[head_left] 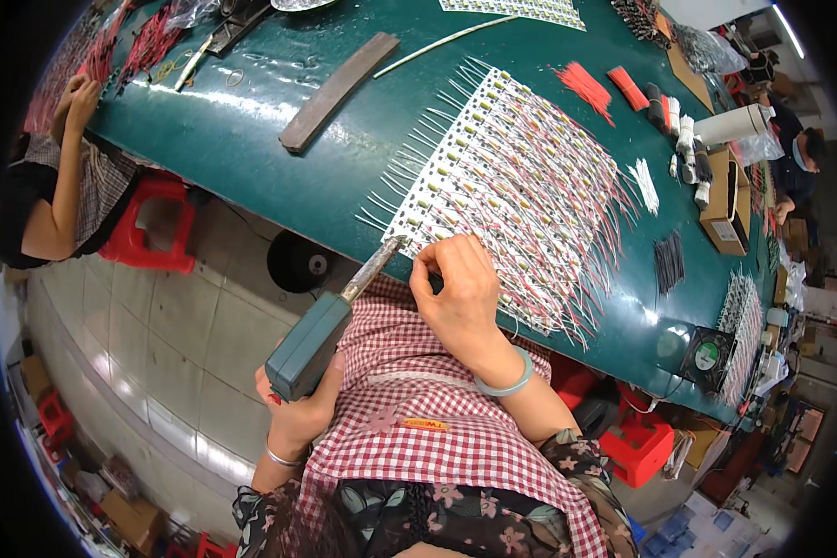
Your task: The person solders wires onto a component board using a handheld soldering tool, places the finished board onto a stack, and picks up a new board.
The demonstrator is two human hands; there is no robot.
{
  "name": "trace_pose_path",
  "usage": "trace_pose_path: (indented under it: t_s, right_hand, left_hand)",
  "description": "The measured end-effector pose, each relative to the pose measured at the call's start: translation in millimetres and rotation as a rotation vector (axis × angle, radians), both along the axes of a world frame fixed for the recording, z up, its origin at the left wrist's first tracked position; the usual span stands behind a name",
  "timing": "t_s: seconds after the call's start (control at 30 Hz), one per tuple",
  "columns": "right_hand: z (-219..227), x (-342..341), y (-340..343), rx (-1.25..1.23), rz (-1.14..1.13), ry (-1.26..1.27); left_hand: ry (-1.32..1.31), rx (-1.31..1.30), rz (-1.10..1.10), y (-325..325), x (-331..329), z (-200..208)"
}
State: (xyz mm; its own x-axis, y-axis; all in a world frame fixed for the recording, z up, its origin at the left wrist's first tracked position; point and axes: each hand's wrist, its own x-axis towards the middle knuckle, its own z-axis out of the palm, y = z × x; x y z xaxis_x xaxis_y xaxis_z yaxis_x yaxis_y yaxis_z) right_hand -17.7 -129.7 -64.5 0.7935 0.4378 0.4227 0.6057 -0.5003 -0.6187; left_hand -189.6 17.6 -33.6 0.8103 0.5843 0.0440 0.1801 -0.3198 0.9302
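My left hand is wrapped round the handle of a green soldering gun. Its metal tip touches or nearly touches the lower left corner of a white circuit board panel. Rows of small yellowish-green parts and many thin red and white wires cover the panel, with wire ends sticking out past both sides. Just over the panel's near edge, my right hand is closed in a pinch, thumb against the fingers. What that pinch holds, if anything, is too small to make out.
The panel lies on a green table. Beyond it are a wooden strip, red wire bundles and white wires. A cardboard box and a black fan stand right. Another person's hands are at far left.
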Motion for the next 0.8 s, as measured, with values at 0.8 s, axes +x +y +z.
trace_pose_path:
  t_s: [0.8]
  right_hand:
    - [-1.5,-1.5,1.6,-0.062,-0.027,-0.030]
  left_hand:
    - [0.012,0.130,-0.169,4.1,4.3,8.1]
